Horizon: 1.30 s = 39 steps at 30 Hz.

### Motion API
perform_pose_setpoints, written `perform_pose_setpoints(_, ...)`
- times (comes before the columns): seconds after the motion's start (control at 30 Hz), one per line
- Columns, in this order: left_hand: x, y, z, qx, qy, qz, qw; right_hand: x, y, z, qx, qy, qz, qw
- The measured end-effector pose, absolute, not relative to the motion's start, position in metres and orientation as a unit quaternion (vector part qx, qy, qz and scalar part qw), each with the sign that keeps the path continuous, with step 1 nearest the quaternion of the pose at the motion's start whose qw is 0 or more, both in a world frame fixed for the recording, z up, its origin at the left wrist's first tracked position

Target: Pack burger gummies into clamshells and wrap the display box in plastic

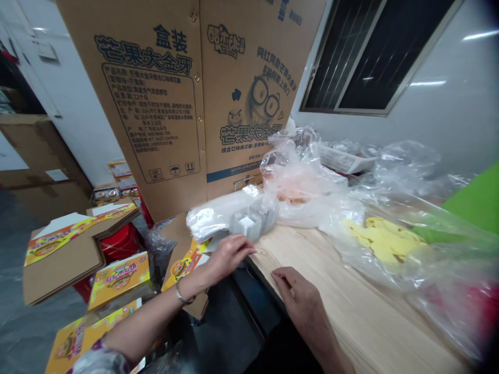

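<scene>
My left hand (231,255), with a bracelet on the wrist, hovers at the near edge of the wooden table (351,298). Its fingers are loosely bent, and I see nothing in them. My right hand (299,295) is at the table edge, thumb and forefinger slightly apart, with no held thing visible; its other fingers are partly hidden. Just beyond my left hand lie a stack of clear plastic bags (212,214) and a clear plastic tray with compartments (247,223).
A tall printed cardboard carton (163,109) stands behind the table. Plastic bags hold orange pieces (290,198) and yellow pieces (384,240). A white basket (345,160) is at the back. Left are flattened cartons (66,265), a red stool (122,243) and a printed candy box (119,278).
</scene>
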<state>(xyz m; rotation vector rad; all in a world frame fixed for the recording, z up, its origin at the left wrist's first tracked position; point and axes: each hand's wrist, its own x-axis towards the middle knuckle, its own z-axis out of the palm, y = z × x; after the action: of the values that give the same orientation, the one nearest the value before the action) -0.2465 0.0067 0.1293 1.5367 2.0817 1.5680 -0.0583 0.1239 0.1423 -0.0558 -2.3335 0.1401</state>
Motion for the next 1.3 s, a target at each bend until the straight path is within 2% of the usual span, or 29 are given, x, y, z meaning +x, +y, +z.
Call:
perform_pose_setpoints(0.1,-0.219,0.036,0.134,0.577,0.652,0.488,0.056,-0.062,0.131,0.142,-0.028,-0.907,0.03,0.419)
perform_pose_setpoints(0.2,-0.206,0.044,0.143,0.637,0.616,0.462,0.049,-0.053,0.148,0.134,-0.052,-0.89,-0.049,0.45)
perform_pose_setpoints(0.3,-0.226,0.035,0.155,0.618,0.619,0.485,0.006,-0.035,0.162,0.124,-0.068,-0.877,-0.109,0.463)
perform_pose_setpoints(0.47,-0.332,0.027,0.147,0.374,0.719,0.578,-0.099,-0.021,0.161,0.113,-0.058,-0.894,-0.055,0.441)
perform_pose_setpoints(0.67,-0.395,0.058,0.09,0.348,0.769,0.534,-0.044,-0.049,0.135,0.109,0.001,-0.899,0.002,0.439)
perform_pose_setpoints(0.83,-0.385,0.078,0.079,0.382,0.76,0.525,-0.026,-0.112,0.114,0.13,0.059,-0.891,-0.113,0.436)
perform_pose_setpoints(0.97,-0.387,0.077,0.087,0.386,0.749,0.537,-0.042,-0.182,0.116,0.138,0.042,-0.877,-0.273,0.394)
perform_pose_setpoints(1.0,-0.39,0.076,0.091,0.385,0.745,0.543,-0.051,-0.196,0.118,0.139,0.041,-0.864,-0.302,0.4)
perform_pose_setpoints(1.07,-0.399,0.074,0.1,0.388,0.734,0.553,-0.068,-0.215,0.12,0.139,0.025,-0.872,-0.33,0.361)
perform_pose_setpoints(1.13,-0.407,0.072,0.112,0.403,0.723,0.556,-0.077,-0.222,0.118,0.144,-0.005,-0.908,-0.308,0.283)
perform_pose_setpoints(1.2,-0.41,0.069,0.123,0.425,0.71,0.557,-0.077,-0.222,0.114,0.153,-0.04,-0.945,-0.229,0.23)
perform_pose_setpoints(1.3,-0.405,0.063,0.137,0.443,0.697,0.559,-0.075,-0.225,0.11,0.177,-0.074,-0.97,-0.069,0.222)
